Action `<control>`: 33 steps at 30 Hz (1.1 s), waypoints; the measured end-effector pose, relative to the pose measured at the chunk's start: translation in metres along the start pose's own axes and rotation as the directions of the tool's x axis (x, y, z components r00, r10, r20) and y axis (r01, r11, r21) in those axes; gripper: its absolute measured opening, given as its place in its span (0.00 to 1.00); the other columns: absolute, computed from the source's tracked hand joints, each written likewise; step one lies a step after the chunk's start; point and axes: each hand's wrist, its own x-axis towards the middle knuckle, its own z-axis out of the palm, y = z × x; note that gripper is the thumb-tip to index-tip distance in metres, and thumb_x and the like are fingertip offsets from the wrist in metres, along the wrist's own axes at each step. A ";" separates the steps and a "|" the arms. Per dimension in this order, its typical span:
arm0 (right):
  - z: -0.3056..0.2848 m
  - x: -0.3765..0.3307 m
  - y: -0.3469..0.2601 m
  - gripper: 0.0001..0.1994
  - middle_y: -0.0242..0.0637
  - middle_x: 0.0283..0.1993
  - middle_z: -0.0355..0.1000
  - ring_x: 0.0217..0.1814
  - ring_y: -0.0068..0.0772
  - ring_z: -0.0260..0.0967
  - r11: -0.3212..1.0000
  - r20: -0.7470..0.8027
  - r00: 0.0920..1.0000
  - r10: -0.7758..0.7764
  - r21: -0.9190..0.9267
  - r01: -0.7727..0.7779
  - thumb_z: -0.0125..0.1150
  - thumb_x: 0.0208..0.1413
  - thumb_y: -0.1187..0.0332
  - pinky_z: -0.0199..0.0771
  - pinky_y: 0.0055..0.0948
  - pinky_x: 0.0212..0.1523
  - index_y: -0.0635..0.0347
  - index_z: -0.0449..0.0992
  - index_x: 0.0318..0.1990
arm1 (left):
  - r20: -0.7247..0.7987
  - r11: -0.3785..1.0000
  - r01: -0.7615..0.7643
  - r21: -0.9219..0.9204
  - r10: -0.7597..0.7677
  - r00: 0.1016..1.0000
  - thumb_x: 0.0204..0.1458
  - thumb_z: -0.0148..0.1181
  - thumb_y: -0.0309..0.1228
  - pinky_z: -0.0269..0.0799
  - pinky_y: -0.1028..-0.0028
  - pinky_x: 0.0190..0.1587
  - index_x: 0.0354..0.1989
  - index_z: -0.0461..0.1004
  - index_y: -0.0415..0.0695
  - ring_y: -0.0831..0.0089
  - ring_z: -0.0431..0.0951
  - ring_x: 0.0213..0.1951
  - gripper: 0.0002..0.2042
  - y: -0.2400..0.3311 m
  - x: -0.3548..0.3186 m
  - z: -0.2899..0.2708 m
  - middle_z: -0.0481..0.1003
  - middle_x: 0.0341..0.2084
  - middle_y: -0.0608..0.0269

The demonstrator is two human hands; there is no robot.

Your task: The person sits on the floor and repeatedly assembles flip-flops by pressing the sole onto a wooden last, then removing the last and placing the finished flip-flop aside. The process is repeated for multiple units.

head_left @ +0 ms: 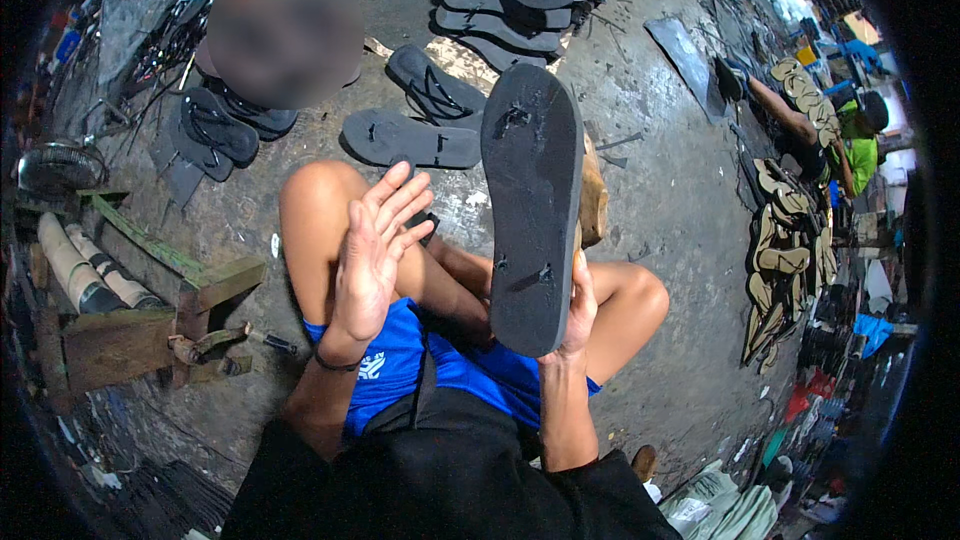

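With my right hand [573, 328] I am gripping the dark sole [532, 210] near its lower end, the thumb lying along its right edge while the other fingers are disappearing behind it, so that I cannot tell how far they are reaching. The sole is standing nearly upright above my folded legs [325, 205], its broad face showing the camera rough, torn-looking marks near both ends. Behind its right side a tan block [594, 195] is projecting, partly hidden; I cannot make out what is supporting it. My left hand [362, 275] is hovering beside the sole, palm exposed, fingers spreading wide and touching nothing that I can see. Beyond my legs, dark sandals [437, 92] are lying on the grey, stained floor [680, 230], and stacked dark soles [500, 25] are running off the upper edge. A round blur [285, 30] is covering whatever is lying at upper left. To my left, a rough wooden stand [120, 355] is bearing pale cylinders [65, 258], whose kind I cannot determine. To my right, tan sandals [785, 260] are lying in a heap near a person [862, 152] wearing bright green, and clutter [805, 395] is bending into the black rim.
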 end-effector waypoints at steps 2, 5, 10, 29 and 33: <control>0.003 -0.004 -0.003 0.27 0.48 0.57 0.72 0.56 0.42 0.73 0.996 0.056 0.998 -0.023 -0.080 0.027 0.47 0.67 0.52 0.75 0.41 0.58 0.64 0.64 0.63 | 0.028 1.000 -0.019 0.024 0.018 0.999 0.64 0.25 0.63 0.58 0.61 0.66 0.71 0.51 0.39 0.58 0.63 0.66 0.40 0.002 0.005 0.006 0.60 0.66 0.44; 0.016 -0.012 0.001 0.25 0.48 0.57 0.71 0.56 0.40 0.72 0.874 -0.018 0.982 -0.190 -0.458 0.161 0.49 0.66 0.57 0.71 0.38 0.59 0.67 0.65 0.62 | 0.071 0.999 0.010 -0.039 -0.007 0.997 0.66 0.27 0.59 0.55 0.59 0.67 0.72 0.49 0.40 0.60 0.60 0.67 0.37 -0.007 0.010 0.009 0.59 0.67 0.47; 0.060 -0.028 0.030 0.29 0.57 0.53 0.72 0.55 0.49 0.74 -0.097 0.460 0.806 -0.372 -0.883 0.459 0.68 0.51 0.71 0.72 0.37 0.56 0.74 0.66 0.60 | -0.088 0.875 0.166 -0.454 -0.230 0.969 0.63 0.28 0.64 0.66 0.64 0.63 0.67 0.61 0.43 0.63 0.72 0.58 0.38 -0.038 0.014 0.008 0.70 0.60 0.56; 0.058 -0.005 0.020 0.54 0.62 0.65 0.61 0.66 0.62 0.60 -0.082 0.609 0.783 -0.130 -0.793 0.603 0.78 0.38 0.65 0.60 0.46 0.66 0.75 0.49 0.69 | 0.126 0.953 0.232 -0.193 -0.210 0.969 0.51 0.69 0.41 0.71 0.66 0.57 0.61 0.55 0.34 0.65 0.73 0.53 0.37 -0.013 0.020 -0.001 0.69 0.52 0.51; 0.034 -0.006 0.030 0.59 0.62 0.63 0.64 0.61 0.60 0.67 -0.312 0.413 0.910 -0.036 -0.870 0.382 0.82 0.31 0.62 0.68 0.43 0.62 0.74 0.48 0.69 | 0.004 0.950 0.263 -0.168 -0.266 0.964 0.53 0.66 0.47 0.71 0.66 0.57 0.61 0.57 0.34 0.67 0.73 0.53 0.37 -0.031 0.025 -0.010 0.69 0.52 0.52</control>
